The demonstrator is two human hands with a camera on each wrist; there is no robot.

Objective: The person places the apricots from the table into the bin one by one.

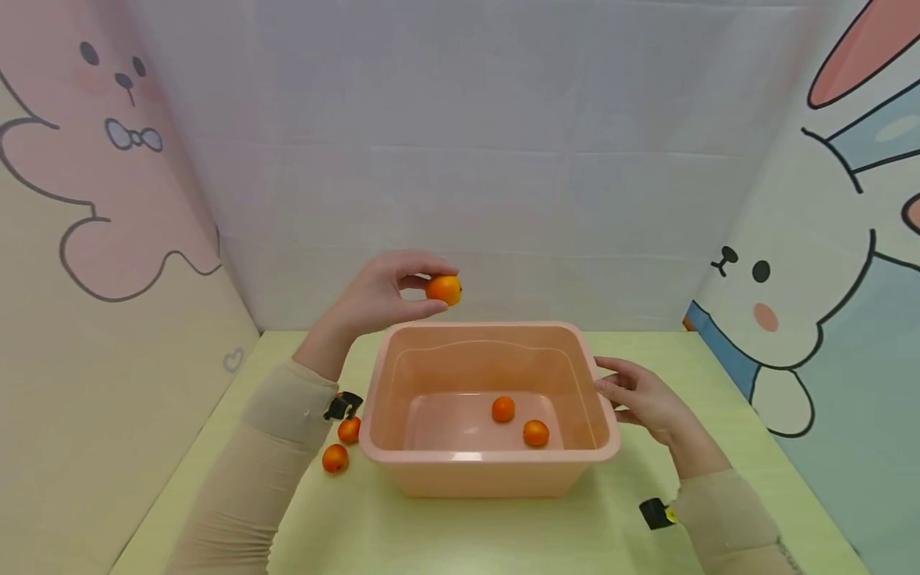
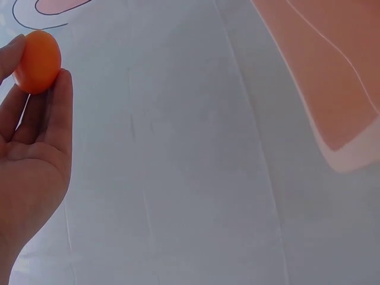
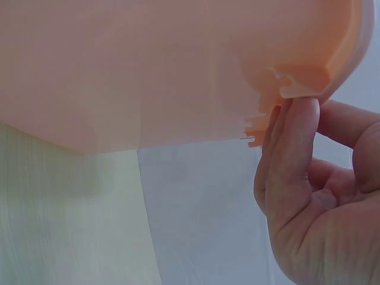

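Observation:
My left hand is raised above the back left part of a pink plastic basin. It pinches a small orange fruit between thumb and fingertips; the left wrist view shows the fruit smooth and rounded. Two more orange fruits lie apart on the basin floor, one near the middle and one further right. At the basin's right side, my right hand holds the rim, fingers up under its edge in the right wrist view, where the hand is seen from below.
Left of the basin, beside my left sleeve, orange fruits lie on the pale yellow-green table; the sleeve partly covers that spot. A white sheet wall stands behind, with cartoon-printed walls at both sides.

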